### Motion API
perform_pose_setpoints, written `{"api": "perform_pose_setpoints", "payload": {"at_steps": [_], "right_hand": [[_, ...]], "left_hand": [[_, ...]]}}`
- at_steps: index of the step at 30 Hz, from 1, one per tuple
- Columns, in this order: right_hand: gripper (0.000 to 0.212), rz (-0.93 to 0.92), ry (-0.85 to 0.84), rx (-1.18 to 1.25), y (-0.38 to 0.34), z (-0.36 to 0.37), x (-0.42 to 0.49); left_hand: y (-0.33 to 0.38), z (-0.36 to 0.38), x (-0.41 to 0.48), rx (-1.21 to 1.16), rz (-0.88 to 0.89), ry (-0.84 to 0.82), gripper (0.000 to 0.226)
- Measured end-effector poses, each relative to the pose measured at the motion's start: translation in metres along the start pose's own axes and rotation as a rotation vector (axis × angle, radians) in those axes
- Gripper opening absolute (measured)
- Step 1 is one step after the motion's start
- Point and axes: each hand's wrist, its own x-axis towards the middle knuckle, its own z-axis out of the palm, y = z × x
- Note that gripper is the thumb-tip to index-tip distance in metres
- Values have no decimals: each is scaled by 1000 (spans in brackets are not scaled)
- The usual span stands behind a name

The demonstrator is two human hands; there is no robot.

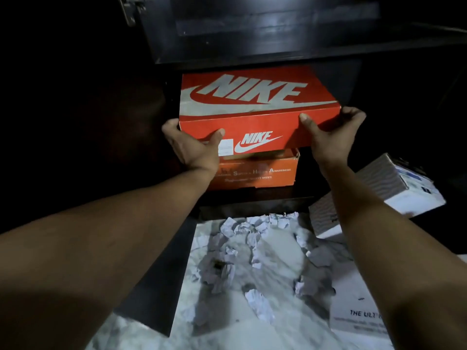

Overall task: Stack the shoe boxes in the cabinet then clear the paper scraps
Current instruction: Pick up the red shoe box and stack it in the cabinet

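Head view: a red Nike shoe box point(255, 107) is held at the mouth of a dark cabinet point(252, 54), under its upper shelf and directly above an orange shoe box point(257, 173) that already sits on the cabinet's bottom shelf. The Nike box's long axis runs left to right across the opening; its lid faces up and tips slightly toward the camera, and its long front side with the small logo and a white label faces the person. The left hand point(194, 145) has its grip closed on the box's left front corner, thumb on the front face, fingers behind the end wall and out of sight. The right hand point(331, 132) grips the right end, thumb on the front edge, fingers curled over the far corner.

Whether the Nike box rests on the orange one cannot be told; the lower box's top and left part are hidden, and its print is blurred. Crumpled paper scraps point(250, 248) lie on the pale marble floor point(227, 329) before the cabinet. To the right, a grey-and-white box point(394, 188) leans tilted, partly behind the right forearm; a white printed box point(353, 317) is cut off there. The cabinet interior is mostly too dark to read.
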Motion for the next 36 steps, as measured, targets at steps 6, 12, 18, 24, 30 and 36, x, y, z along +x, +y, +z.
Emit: {"api": "perform_pose_setpoints", "payload": {"at_steps": [6,12,18,24,30,36], "right_hand": [[69,-52,76,-55,16,33,18],[85,-15,-165,-122,40,51,36],[101,62,-305,-189,49,67,53],[110,168,-458,-207,40,69,67],[95,169,-491,-211,21,51,64],[91,75,-492,-460,10,12,37]], "left_hand": [[-17,30,-2,-12,94,108,54],[-32,44,10,251,36,-197,81],[-34,54,47,355,-108,-309,85],[-36,50,71,361,-133,-367,81],[-24,45,69,476,-124,-499,87],[11,32,46,496,-85,-576,90]]}}
